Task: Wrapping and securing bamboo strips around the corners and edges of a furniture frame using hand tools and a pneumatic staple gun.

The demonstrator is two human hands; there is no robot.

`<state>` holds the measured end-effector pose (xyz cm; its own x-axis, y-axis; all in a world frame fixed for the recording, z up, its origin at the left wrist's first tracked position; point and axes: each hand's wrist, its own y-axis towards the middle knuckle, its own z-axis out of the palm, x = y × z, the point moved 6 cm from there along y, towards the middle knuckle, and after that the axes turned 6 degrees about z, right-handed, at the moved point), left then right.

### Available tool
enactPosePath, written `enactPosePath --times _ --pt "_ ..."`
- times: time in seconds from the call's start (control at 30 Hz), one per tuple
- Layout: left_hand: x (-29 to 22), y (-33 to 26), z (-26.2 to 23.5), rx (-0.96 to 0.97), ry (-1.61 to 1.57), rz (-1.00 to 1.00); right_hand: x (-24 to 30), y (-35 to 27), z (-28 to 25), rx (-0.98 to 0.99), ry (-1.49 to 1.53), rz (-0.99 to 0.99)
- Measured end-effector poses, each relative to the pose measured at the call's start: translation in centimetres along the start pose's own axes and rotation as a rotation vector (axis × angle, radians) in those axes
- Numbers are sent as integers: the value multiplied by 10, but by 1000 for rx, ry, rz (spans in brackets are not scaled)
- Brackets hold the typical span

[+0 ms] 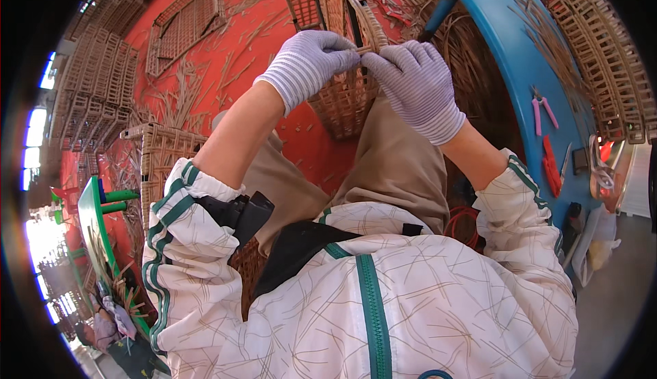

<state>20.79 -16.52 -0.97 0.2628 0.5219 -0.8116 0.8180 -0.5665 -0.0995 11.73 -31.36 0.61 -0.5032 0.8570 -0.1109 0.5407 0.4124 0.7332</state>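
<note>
The woven basket (341,108) stands on the red floor (301,156) in front of the seated person, at the level of the knees, and its body extends directly below both hands. Its thick, curved rim (370,17) runs from the upper edge of the view down to the point where the hands meet. The left hand (311,60), in a striped glove, is positioned on the left side of this point; its thumb and fingers are drawn narrow and pinch the basket at the rim. The right hand (416,84), gloved likewise, is positioned on the right side, palm down, with thumb and fingertips closed on the same rim section. The fingertips of the two hands are just beside each other; whether a separate strip is also pinched between them cannot be told, because the fingers cover the contact area. To the right, a blue table (494,6) carries pliers with pink handles (544,114) and a red-handled tool (551,167), both apart from the hands. To the left, a second basket (164,147) stands near the leg, and a stack of woven baskets (96,91) is farther out. Loose strips (181,95) lie scattered on the floor near a woven panel (186,26).
</note>
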Motion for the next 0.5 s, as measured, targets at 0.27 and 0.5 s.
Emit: enactPosePath --times 0.27,0.5 --pt "-2 0 -1 9 -34 -38 0 0 0 -7 52 18" --pt "-7 7 -1 162 -95 -41 -9 1 6 -13 165 73"
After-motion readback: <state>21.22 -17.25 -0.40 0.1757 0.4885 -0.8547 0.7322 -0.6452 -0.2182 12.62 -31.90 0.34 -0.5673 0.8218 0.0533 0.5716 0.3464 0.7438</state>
